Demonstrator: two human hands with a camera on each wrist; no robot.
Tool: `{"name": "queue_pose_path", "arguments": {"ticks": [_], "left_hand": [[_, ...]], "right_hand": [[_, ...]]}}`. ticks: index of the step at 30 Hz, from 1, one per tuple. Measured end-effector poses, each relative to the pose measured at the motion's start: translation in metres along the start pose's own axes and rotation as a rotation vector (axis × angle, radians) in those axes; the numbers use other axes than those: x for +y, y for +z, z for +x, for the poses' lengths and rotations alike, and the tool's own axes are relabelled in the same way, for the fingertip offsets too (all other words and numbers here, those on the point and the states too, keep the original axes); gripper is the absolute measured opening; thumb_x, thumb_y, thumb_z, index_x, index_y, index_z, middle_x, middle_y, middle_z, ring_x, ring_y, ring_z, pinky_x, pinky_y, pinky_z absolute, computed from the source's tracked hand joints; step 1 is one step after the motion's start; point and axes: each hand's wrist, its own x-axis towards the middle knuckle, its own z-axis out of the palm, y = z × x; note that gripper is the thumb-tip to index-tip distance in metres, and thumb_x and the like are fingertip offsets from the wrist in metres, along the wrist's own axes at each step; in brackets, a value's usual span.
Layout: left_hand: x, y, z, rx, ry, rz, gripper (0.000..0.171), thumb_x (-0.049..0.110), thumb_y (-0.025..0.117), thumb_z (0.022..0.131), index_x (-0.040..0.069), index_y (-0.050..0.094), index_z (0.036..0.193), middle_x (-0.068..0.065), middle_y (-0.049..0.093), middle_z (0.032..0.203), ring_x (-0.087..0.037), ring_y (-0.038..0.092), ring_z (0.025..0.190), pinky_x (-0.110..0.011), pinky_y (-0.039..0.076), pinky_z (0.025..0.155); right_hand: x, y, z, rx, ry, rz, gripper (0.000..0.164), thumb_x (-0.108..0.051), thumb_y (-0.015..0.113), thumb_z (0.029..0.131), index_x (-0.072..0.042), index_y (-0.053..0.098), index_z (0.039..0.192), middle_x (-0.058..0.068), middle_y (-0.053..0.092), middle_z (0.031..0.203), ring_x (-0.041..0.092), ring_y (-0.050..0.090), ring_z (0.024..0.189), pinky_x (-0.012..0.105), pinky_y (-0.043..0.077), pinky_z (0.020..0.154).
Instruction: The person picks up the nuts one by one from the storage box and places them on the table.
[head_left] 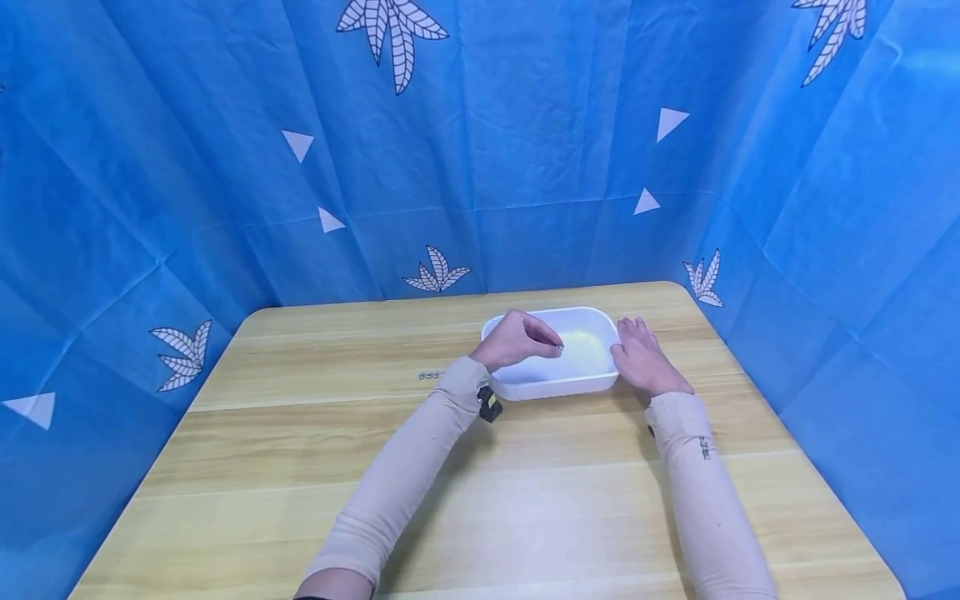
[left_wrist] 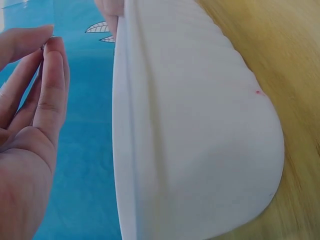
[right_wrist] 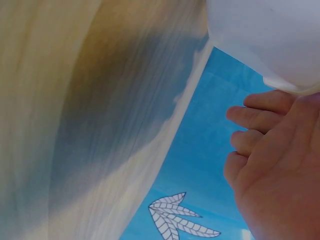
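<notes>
My left hand (head_left: 517,340) is over a white plastic basin (head_left: 551,388), thumb and fingertips pinching a small shiny metal piece (head_left: 560,347). Most of that piece is hidden by the fingers, so its kind cannot be told. In the left wrist view, the hand (left_wrist: 37,95) is beside the basin's wall (left_wrist: 210,125). At the basin's right end, my right hand (head_left: 643,358) holds the rim, its thumb over the edge. From the right wrist, the hand's (right_wrist: 275,150) other fingers show loosely bent outside the basin (right_wrist: 270,40).
Several small grey metal pieces (head_left: 429,376) lie in a row on the wooden table (head_left: 315,442), left of the basin and partly behind the left sleeve (head_left: 412,467). A blue patterned curtain (head_left: 525,150) surrounds the table's back and sides.
</notes>
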Motion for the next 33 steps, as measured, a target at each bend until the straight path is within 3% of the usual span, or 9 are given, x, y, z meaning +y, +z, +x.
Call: {"name": "queue_pose_path", "arguments": {"ticks": [16, 33], "left_hand": [[0.007, -0.020, -0.022, 0.061, 0.010, -0.001, 0.016, 0.012, 0.083, 0.086, 0.007, 0.082, 0.101, -0.008, 0.081, 0.101, -0.014, 0.075, 0.089, -0.025, 0.059, 0.083], [0.000, -0.049, -0.037, 0.120, -0.003, -0.036, 0.019, 0.011, 0.085, 0.084, 0.007, 0.081, 0.102, -0.008, 0.080, 0.105, -0.015, 0.075, 0.092, -0.027, 0.061, 0.086]], "right_hand": [[-0.001, 0.000, -0.001, -0.002, -0.002, 0.001, 0.064, -0.021, 0.027, 0.104, 0.017, 0.019, 0.156, 0.038, 0.016, 0.165, 0.056, 0.004, 0.156, 0.065, 0.004, 0.129], [0.000, 0.001, -0.001, -0.007, 0.002, 0.011, 0.064, -0.021, 0.028, 0.105, 0.017, 0.019, 0.156, 0.039, 0.014, 0.165, 0.056, 0.004, 0.156, 0.065, 0.005, 0.129]]}}
